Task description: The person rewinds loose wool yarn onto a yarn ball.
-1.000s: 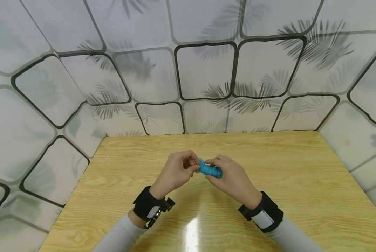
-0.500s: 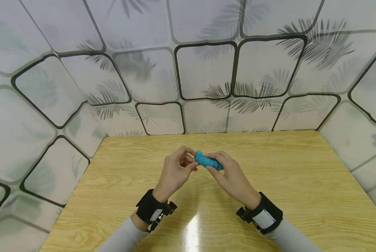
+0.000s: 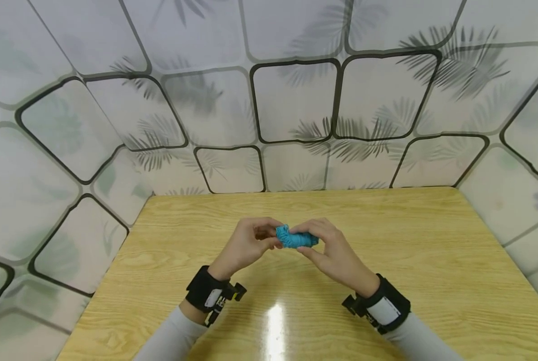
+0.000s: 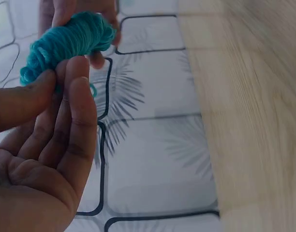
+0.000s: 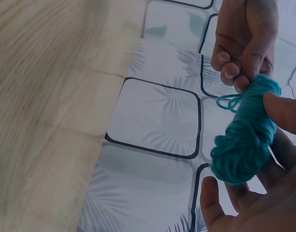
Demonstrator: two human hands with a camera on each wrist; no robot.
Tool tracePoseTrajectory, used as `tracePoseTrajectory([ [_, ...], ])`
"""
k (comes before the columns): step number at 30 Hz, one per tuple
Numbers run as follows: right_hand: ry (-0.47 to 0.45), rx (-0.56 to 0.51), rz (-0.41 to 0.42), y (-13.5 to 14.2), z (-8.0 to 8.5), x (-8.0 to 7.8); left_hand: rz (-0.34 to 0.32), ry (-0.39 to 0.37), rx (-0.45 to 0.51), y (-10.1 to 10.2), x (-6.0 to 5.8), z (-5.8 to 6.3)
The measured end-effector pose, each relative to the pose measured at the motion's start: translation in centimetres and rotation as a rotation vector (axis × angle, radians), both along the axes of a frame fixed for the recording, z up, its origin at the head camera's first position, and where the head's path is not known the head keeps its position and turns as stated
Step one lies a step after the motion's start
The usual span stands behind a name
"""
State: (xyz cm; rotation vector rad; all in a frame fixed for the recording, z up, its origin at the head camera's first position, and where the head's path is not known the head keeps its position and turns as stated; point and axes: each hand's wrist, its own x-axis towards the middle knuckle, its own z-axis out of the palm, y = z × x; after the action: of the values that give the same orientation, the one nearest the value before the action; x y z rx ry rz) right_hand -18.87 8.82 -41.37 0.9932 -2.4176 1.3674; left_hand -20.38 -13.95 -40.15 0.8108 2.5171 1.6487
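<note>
A small bundle of blue yarn (image 3: 298, 239) is held above the table between both hands. My left hand (image 3: 247, 244) pinches its left end with thumb and fingertips; in the left wrist view the yarn (image 4: 66, 42) lies across those fingertips. My right hand (image 3: 336, 250) grips the other end, thumb on the near side and fingers over the top. In the right wrist view a loose loop stands out from the yarn bundle (image 5: 247, 133) close to the left hand (image 5: 247, 41), and the right thumb presses on its side.
The wooden table (image 3: 386, 225) spreads beneath both hands, with a bright reflection near its front. Pale wall panels (image 3: 293, 110) with dark outlines and leaf prints enclose the back and sides. Each wrist wears a black strap (image 3: 383, 304) with a small camera.
The yarn bundle rose slightly and then came down a little, turning to lie more level. Both hands moved with it, and the left fingers shifted their hold at its end.
</note>
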Motion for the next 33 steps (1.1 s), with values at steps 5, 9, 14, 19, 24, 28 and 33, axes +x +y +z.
tracePoseTrajectory([
  [5,0.135,0.084,-0.049,0.1,-0.2,-0.3,0.04,0.254,-0.155,0.2,0.2,-0.7],
  [9,0.189,0.173,-0.094,0.0,-0.6,-0.5,0.028,0.355,-0.259,0.3,0.3,-1.2],
  [14,0.195,0.331,-0.109,-0.4,-1.3,-0.9,0.02,0.393,-0.431,0.3,0.2,-1.8],
  [19,0.186,0.496,-0.084,-0.9,-2.4,-1.3,-0.007,0.389,-0.58,0.5,-0.1,-3.0],
  [24,0.232,0.592,-0.054,-1.4,-3.9,-1.4,-0.015,0.407,-0.655,0.8,-0.7,-4.6],
  [28,0.234,0.62,-0.034,-1.6,-4.8,-1.6,-0.016,0.425,-0.692,0.8,-0.8,-5.5],
  [33,0.175,0.648,-0.023,-1.7,-5.3,-1.7,-0.003,0.368,-0.73,-0.1,-0.8,-5.6],
])
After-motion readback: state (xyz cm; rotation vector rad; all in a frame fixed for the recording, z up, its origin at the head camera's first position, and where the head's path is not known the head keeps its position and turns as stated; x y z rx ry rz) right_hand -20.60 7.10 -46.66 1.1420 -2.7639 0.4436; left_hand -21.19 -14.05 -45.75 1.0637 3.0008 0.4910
